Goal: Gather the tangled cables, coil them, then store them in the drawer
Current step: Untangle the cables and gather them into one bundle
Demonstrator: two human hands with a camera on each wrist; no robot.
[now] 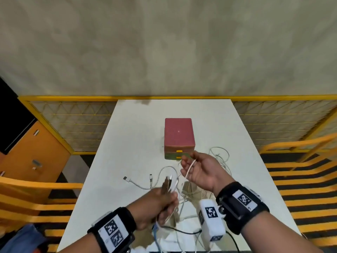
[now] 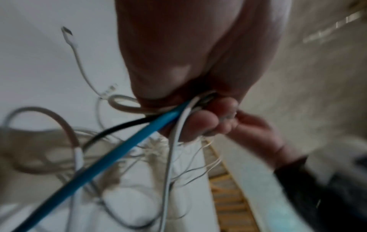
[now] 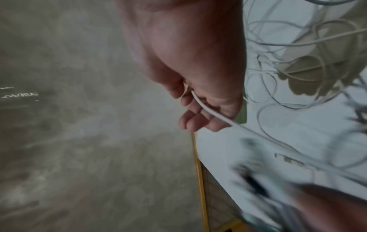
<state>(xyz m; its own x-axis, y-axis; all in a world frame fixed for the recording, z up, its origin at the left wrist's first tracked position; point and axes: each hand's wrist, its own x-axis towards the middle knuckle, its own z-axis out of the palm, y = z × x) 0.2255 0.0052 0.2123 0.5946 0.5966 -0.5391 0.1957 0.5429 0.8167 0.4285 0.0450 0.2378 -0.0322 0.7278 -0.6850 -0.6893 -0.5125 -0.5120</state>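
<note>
Where markers show, no legible writing

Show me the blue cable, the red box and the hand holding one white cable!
blue cable (image 2: pixel 111 158), left wrist view, middle of its length.
red box (image 1: pixel 178 131), head view, its top.
right hand (image 1: pixel 200 169), head view, its palm.

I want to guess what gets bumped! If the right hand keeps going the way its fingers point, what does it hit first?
Probably the small drawer box. The right hand, holding a white cable, has fingers pointing at the yellow handles. Depth is unclear; the hand may be above them.
</note>
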